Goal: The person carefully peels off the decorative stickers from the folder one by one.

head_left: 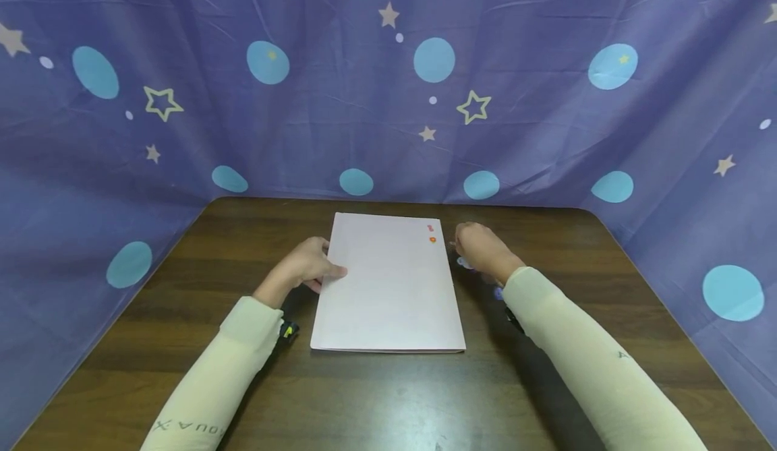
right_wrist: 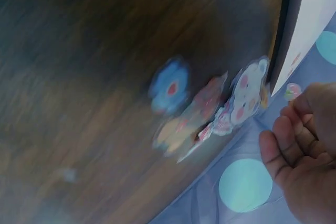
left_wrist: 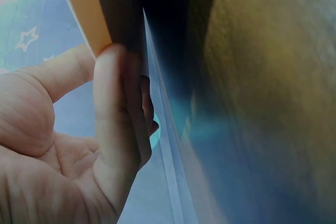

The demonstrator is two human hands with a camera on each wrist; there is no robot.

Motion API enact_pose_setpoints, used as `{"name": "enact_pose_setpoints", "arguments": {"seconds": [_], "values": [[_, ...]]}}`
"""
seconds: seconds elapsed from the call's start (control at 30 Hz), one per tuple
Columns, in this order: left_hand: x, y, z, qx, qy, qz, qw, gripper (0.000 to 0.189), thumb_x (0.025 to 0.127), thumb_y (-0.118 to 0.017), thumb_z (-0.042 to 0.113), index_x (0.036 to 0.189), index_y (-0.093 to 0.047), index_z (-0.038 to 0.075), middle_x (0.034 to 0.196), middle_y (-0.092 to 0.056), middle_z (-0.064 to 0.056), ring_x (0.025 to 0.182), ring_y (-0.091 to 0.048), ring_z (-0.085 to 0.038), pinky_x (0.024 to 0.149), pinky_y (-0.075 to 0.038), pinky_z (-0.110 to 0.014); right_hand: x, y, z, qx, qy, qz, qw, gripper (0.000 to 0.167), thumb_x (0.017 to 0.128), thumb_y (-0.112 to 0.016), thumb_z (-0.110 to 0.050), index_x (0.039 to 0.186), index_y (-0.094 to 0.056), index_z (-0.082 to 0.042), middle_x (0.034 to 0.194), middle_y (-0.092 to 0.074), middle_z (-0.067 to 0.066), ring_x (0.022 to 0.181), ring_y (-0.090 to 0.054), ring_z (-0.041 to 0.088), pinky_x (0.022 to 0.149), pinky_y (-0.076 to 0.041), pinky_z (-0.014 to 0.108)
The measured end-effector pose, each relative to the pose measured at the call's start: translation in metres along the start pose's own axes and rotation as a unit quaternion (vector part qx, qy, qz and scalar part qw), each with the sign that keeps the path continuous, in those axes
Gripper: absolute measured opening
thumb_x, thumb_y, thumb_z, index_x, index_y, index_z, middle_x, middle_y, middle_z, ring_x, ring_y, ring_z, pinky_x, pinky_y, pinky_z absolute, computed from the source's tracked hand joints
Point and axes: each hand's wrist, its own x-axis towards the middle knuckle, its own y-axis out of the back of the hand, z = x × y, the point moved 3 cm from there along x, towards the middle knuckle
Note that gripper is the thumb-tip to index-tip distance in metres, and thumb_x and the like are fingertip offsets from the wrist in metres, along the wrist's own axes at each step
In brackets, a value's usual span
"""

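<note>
A white folder [head_left: 388, 289] lies on the table, with a pink bow sticker [head_left: 429, 228] and an orange flower sticker [head_left: 432, 240] in its far right corner. My left hand [head_left: 309, 265] grips the folder's left edge, thumb on top and fingers beneath. The left wrist view shows these fingers [left_wrist: 111, 103] against the edge from below. Just right of the folder, my right hand [head_left: 482, 249] pinches a small round pink-and-green sticker [right_wrist: 292, 92] between thumb and forefinger; the other fingers are curled.
Loose stickers lie on the wooden table [head_left: 255, 235] right of the folder, partly under my right arm: a blue flower [right_wrist: 170, 86], a white bear-like face [right_wrist: 248, 90] and several more. A purple-blue curtain [head_left: 364, 100] with stars and dots hangs around the table.
</note>
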Motion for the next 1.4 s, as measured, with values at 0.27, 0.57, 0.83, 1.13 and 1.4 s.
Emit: {"name": "enact_pose_setpoints", "arguments": {"seconds": [0.27, 0.57, 0.83, 1.13, 1.4], "values": [[-0.001, 0.0, 0.0, -0.002, 0.005, 0.0, 1.0, 0.085, 0.089, -0.081, 0.012, 0.151, -0.029, -0.014, 0.119, -0.056, -0.03, 0.08, -0.068, -0.031, 0.062, -0.066, -0.039, -0.011, 0.003, 0.014, 0.02, -0.074, -0.062, 0.9951, 0.018, 0.099, -0.05, -0.004, 0.084, -0.059, -0.004, 0.081, -0.059, 0.009, 0.07, -0.06, 0.024, 0.06, -0.058, 0.032], [-0.001, -0.001, -0.001, -0.001, 0.0, -0.004, 1.0, 0.084, 0.089, -0.08, 0.012, 0.151, -0.028, -0.014, 0.115, -0.057, -0.029, 0.079, -0.068, -0.03, 0.062, -0.066, -0.039, -0.015, 0.005, 0.019, 0.004, -0.027, -0.072, 0.997, 0.016, 0.102, -0.06, -0.008, 0.086, -0.064, -0.005, 0.08, -0.061, 0.005, 0.071, -0.063, 0.021, 0.067, -0.061, 0.033], [0.0, 0.0, -0.001, -0.005, 0.0, -0.003, 1.0, 0.084, 0.09, -0.079, 0.012, 0.151, -0.028, -0.015, 0.116, -0.056, -0.028, 0.078, -0.068, -0.029, 0.062, -0.066, -0.039, -0.015, 0.012, 0.02, -0.011, -0.007, -0.052, 0.9986, 0.011, 0.094, -0.057, 0.002, 0.092, -0.068, -0.002, 0.083, -0.065, 0.006, 0.076, -0.066, 0.022, 0.072, -0.063, 0.038], [0.002, 0.001, -0.003, -0.011, -0.002, -0.007, 0.9999, 0.084, 0.089, -0.08, 0.011, 0.151, -0.029, -0.013, 0.115, -0.057, -0.028, 0.076, -0.068, -0.028, 0.062, -0.066, -0.039, -0.007, 0.013, 0.013, -0.022, 0.004, -0.009, 0.9997, 0.007, 0.092, -0.062, 0.003, 0.092, -0.068, -0.001, 0.087, -0.065, 0.007, 0.085, -0.065, 0.024, 0.078, -0.062, 0.04], [0.001, 0.001, -0.002, -0.008, -0.004, -0.004, 1.0, 0.083, 0.089, -0.08, 0.01, 0.15, -0.029, -0.014, 0.116, -0.057, -0.029, 0.078, -0.069, -0.029, 0.062, -0.066, -0.039, 0.012, 0.006, -0.005, 0.005, 0.005, 0.0, 1.0, 0.011, 0.101, -0.065, -0.009, 0.097, -0.07, 0.0, 0.089, -0.065, 0.007, 0.084, -0.063, 0.022, 0.077, -0.06, 0.038]]}}
